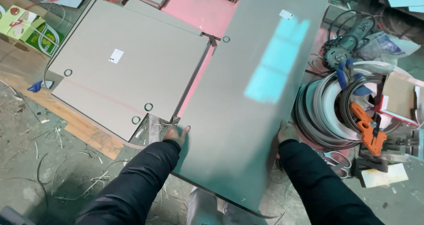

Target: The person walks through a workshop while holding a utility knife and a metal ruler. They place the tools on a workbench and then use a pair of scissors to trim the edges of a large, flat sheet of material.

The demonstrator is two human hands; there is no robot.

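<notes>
Left hand (177, 134) palm and right hand (287, 131) fingers tucked behind long grey panel (251, 97) edges so grip unclear, panel's far end cut by top edge, its near corner motion-blurred, label (286, 14) too small to read, green boxes (31, 28) cropped left.

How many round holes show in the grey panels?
5 visible. One sits at the left edge of the square grey panel, at; three cluster near its lower corner; one near the long panel's upper left. Others may be hidden.
</notes>
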